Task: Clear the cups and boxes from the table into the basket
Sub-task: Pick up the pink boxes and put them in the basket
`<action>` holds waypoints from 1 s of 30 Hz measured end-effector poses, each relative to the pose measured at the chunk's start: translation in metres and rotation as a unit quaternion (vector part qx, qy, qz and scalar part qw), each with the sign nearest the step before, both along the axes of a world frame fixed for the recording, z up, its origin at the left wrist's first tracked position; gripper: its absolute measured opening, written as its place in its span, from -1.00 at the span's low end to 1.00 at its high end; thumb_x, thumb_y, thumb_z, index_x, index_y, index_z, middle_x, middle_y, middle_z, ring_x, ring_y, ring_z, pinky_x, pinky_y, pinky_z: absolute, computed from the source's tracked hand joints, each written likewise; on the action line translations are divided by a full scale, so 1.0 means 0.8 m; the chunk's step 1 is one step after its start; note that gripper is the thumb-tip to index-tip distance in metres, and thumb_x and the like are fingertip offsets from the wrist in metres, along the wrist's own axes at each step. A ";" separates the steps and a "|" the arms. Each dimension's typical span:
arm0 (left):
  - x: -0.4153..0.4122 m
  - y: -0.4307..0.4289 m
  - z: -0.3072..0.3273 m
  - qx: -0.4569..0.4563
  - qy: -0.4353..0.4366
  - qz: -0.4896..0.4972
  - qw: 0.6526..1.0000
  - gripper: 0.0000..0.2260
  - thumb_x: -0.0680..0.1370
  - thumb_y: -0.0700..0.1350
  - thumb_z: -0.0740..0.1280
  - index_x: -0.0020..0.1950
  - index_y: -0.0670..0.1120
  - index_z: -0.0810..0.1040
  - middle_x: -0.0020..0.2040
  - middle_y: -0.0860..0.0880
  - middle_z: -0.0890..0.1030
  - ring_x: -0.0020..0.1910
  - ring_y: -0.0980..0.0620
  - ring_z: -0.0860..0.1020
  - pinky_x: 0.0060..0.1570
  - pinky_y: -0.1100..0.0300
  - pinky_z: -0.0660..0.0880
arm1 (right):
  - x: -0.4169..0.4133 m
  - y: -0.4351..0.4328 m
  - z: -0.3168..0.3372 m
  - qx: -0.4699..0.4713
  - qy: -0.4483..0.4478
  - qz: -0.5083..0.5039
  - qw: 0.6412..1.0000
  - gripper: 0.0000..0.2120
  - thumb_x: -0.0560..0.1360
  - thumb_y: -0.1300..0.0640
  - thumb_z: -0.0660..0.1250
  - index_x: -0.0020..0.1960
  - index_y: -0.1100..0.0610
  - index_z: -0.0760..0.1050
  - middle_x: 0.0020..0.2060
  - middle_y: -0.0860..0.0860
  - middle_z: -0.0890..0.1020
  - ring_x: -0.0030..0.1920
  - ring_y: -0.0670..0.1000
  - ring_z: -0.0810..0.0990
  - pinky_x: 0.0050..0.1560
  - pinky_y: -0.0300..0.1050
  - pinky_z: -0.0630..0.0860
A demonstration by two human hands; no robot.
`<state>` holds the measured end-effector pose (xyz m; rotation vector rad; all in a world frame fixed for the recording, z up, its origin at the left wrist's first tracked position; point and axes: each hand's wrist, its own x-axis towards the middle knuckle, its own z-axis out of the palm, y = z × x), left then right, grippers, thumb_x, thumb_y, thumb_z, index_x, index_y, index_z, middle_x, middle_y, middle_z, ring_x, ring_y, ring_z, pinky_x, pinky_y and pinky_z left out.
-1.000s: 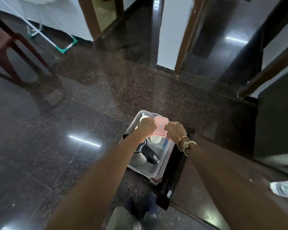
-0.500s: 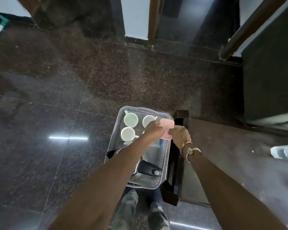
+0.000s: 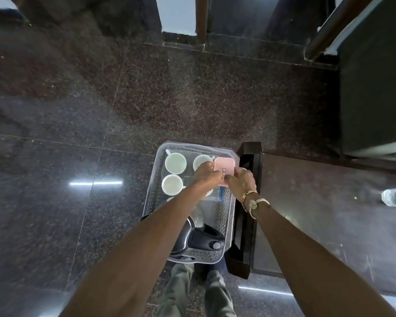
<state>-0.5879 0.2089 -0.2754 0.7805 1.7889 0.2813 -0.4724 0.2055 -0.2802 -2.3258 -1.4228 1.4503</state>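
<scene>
The left hand (image 3: 206, 173) and right hand (image 3: 241, 183) are both gripping the pink box (image 3: 224, 169) over the basket (image 3: 226, 213), probably needing a gentle lowering beside the cups (image 3: 175, 163).

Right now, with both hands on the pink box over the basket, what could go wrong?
1. The pink box hangs over a white cup; let go early and it could knock or chip the cup.
2. The basket looks crowded with cups and a black-handled pot, so the box may settle tilted, not flat.
</scene>
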 end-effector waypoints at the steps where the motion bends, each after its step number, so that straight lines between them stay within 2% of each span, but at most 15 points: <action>1: 0.001 0.001 -0.001 0.000 -0.004 -0.001 1.000 -0.64 0.53 -0.20 0.33 0.33 -0.11 0.51 0.18 -0.12 0.63 0.07 -0.06 0.59 -0.08 0.21 0.44 | 0.001 0.002 -0.005 0.000 -0.010 0.002 1.000 -0.71 0.41 0.09 0.33 0.09 0.16 0.60 0.04 0.19 0.61 0.00 0.17 0.60 -0.10 -0.12 0.46; 5: 0.003 0.003 -0.008 0.000 -0.004 0.001 1.000 -0.66 0.54 -0.21 0.32 0.31 -0.11 0.55 0.18 -0.13 0.64 0.13 -0.09 0.60 -0.02 0.20 0.47 | -0.001 0.006 -0.016 0.012 -0.044 0.024 0.999 -0.58 0.43 0.03 0.38 0.23 0.18 0.52 0.16 0.19 0.52 0.19 0.19 0.51 0.19 0.03 0.51; 8: 0.004 0.003 -0.012 0.002 0.009 -0.003 1.000 -0.67 0.53 -0.22 0.31 0.29 -0.11 0.57 0.17 -0.14 0.66 0.13 -0.10 0.61 0.10 0.12 0.53 | -0.001 0.005 -0.018 0.018 -0.036 0.030 0.999 -0.58 0.44 0.07 0.36 0.28 0.13 0.51 0.17 0.17 0.52 0.16 0.17 0.54 0.15 -0.03 0.52; 12: 0.009 0.005 -0.013 0.007 0.042 -0.033 0.999 -0.67 0.53 -0.23 0.27 0.30 -0.15 0.56 0.19 -0.16 0.64 0.16 -0.13 0.60 0.19 0.03 0.53 | 0.003 0.005 -0.018 0.018 -0.028 0.037 0.999 -0.59 0.43 0.10 0.34 0.27 0.11 0.53 0.15 0.14 0.56 0.12 0.15 0.57 0.14 0.00 0.53; 16: 0.011 0.005 -0.007 0.008 0.083 -0.056 0.995 -0.65 0.55 -0.20 0.26 0.34 -0.18 0.51 0.28 -0.21 0.55 0.23 -0.15 0.54 0.22 0.02 0.51 | 0.008 0.007 -0.017 0.013 -0.023 0.048 0.999 -0.64 0.44 0.13 0.33 0.24 0.12 0.54 0.15 0.13 0.57 0.15 0.17 0.55 0.15 -0.02 0.51; 20: 0.008 0.002 0.003 0.017 0.103 -0.086 0.991 -0.67 0.57 -0.20 0.23 0.30 -0.26 0.51 0.24 -0.26 0.56 0.26 -0.21 0.50 0.21 -0.02 0.49 | 0.013 0.005 -0.011 0.012 -0.037 0.038 0.999 -0.68 0.46 0.13 0.32 0.19 0.20 0.52 0.18 0.16 0.55 0.15 0.21 0.56 0.13 0.00 0.52; 22: 0.004 -0.001 0.012 0.019 0.098 -0.092 0.991 -0.70 0.55 -0.21 0.24 0.25 -0.27 0.54 0.21 -0.26 0.58 0.24 -0.21 0.53 0.18 -0.01 0.50 | 0.017 0.002 -0.004 0.007 -0.035 0.031 0.999 -0.63 0.47 0.12 0.32 0.25 0.20 0.50 0.24 0.16 0.53 0.20 0.20 0.55 0.18 0.01 0.50; 26: -0.002 -0.008 0.044 0.017 0.069 -0.086 0.994 -0.67 0.58 -0.19 0.27 0.35 -0.19 0.51 0.33 -0.17 0.55 0.31 -0.14 0.51 0.29 0.09 0.44 | 0.029 -0.007 0.034 0.007 -0.022 0.003 1.000 -0.45 0.51 0.12 0.31 0.47 0.18 0.33 0.42 0.12 0.41 0.37 0.15 0.45 0.37 -0.03 0.38; 30: 0.002 -0.001 0.094 0.054 0.073 -0.102 0.991 -0.70 0.57 -0.16 0.30 0.30 -0.10 0.57 0.29 -0.10 0.58 0.27 -0.11 0.55 0.24 0.11 0.48 | 0.047 -0.016 0.090 0.035 -0.018 -0.031 0.999 -0.43 0.52 0.05 0.32 0.49 0.14 0.33 0.42 0.11 0.41 0.38 0.13 0.44 0.38 -0.06 0.36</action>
